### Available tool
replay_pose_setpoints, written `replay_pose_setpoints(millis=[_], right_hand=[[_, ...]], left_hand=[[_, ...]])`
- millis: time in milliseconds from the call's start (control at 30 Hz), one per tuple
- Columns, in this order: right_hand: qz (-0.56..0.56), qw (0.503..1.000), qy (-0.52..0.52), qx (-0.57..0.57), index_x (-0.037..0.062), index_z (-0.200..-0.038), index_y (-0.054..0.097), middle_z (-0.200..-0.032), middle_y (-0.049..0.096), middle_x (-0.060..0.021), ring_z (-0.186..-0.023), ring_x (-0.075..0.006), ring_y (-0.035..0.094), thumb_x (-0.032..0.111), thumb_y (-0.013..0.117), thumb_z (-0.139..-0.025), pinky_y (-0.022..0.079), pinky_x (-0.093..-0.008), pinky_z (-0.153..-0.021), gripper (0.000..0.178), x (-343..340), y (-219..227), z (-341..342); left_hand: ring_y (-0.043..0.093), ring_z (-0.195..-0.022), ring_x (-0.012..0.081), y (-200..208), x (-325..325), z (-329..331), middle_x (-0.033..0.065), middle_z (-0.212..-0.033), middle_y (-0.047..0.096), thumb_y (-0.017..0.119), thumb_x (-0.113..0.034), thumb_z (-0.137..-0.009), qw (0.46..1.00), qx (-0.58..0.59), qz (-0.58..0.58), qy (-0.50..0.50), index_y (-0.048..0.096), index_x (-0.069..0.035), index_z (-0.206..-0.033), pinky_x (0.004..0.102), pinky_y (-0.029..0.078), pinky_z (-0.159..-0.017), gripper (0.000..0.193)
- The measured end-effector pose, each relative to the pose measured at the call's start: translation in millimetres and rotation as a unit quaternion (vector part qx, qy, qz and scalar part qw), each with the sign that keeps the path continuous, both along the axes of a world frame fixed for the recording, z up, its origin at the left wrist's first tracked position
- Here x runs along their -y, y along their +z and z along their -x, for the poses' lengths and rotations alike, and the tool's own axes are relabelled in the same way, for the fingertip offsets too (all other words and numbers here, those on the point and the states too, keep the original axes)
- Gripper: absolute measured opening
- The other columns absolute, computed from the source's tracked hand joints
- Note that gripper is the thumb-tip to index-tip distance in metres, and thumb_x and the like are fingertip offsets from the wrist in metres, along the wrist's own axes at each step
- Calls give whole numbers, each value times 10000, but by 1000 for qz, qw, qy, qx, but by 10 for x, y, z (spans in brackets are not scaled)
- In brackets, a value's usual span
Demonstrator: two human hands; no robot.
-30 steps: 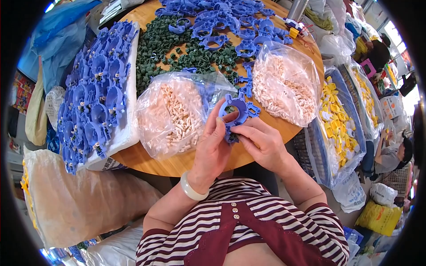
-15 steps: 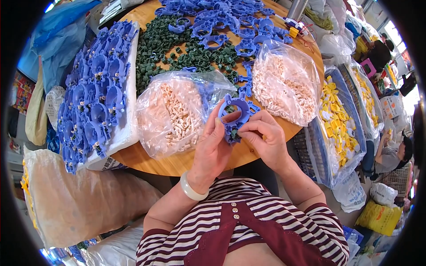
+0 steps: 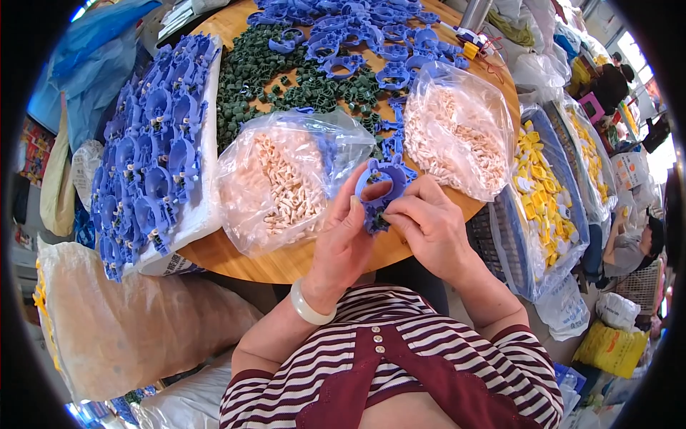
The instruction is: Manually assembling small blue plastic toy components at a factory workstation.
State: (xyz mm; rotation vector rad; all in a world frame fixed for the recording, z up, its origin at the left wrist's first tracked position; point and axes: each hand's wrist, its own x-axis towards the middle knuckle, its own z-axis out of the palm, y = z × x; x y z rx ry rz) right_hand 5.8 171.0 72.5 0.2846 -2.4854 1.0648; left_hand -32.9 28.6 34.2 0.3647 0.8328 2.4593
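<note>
A blue plastic ring-shaped part (image 3: 395, 179) is gripped in my left hand (image 3: 341, 239), its ring facing up and its knobby lower end toward me. A small dark green plastic piece (image 3: 379, 219) shows in that lower end. My right hand (image 3: 433, 227) is pinched against the part's right lower side, thumb and forefinger together beside the green piece; what lies between those fingertips is hidden. Just left of the hands, an open clear bag (image 3: 286, 182) holds small cream plastic pegs. Another bag of pegs (image 3: 461, 136) lies beyond my right hand.
Loose dark green pieces (image 3: 250, 86) and more blue parts (image 3: 343, 36) cover the far half of the round wooden table (image 3: 264, 266). A white foam board (image 3: 204, 193) at left carries rows of blue parts. To the right, a lined crate (image 3: 539, 207) holds yellow pieces.
Both hands stay at the same spot. My right hand has turned slightly and its fingers have curled in closer to the blue part. The green piece now shows darker and less plainly.
</note>
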Motion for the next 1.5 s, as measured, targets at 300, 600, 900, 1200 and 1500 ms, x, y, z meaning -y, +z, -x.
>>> replay_pose_setpoints(millis=[300,600,900,1200,1500], right_hand=[[97,995,-7,20,42,-842,602,-839,484,-50,-605,-99,444,-24,688,-699,369,-219,-497,179,26,-136,70],[0,998,34,-55,56,-820,643,-793,495,-61,-633,-162,512,14,693,-701,418,-262,-533,135,35,-125,24],[111,993,33,5,25,-918,622,-814,533,-57,-651,-135,545,52,670,-754,436,-246,-557,173,-134,-90,9],[244,950,-1,196,-26,-979,572,-877,556,-12,-703,-38,508,71,613,-828,427,-197,-607,184,-167,-97,101],[158,972,114,133,-10,-935,628,-816,607,-40,-732,-71,550,17,603,-806,433,-213,-622,134,-168,92,421]], left_hand=[[461,-1130,183,9,19,-13,110,-1240,468,419,-288,-956,999,45,-18,-4,230,-103,-1405,332,388,-936,521],[469,-1112,186,-38,23,-5,96,-1237,462,383,-295,-966,995,83,-42,-23,259,-116,-1386,350,401,-926,473],[513,-1066,219,-7,34,-49,104,-1216,475,407,-339,-949,992,105,-43,-57,296,-101,-1352,382,444,-901,481],[570,-1019,269,-2,37,-70,127,-1187,494,476,-360,-918,985,102,-56,-130,257,-93,-1366,409,473,-882,565],[491,-1128,369,-89,402,-194,144,-1208,448,547,-249,-889,977,133,-84,-142,235,-110,-1387,515,398,-959,604]])
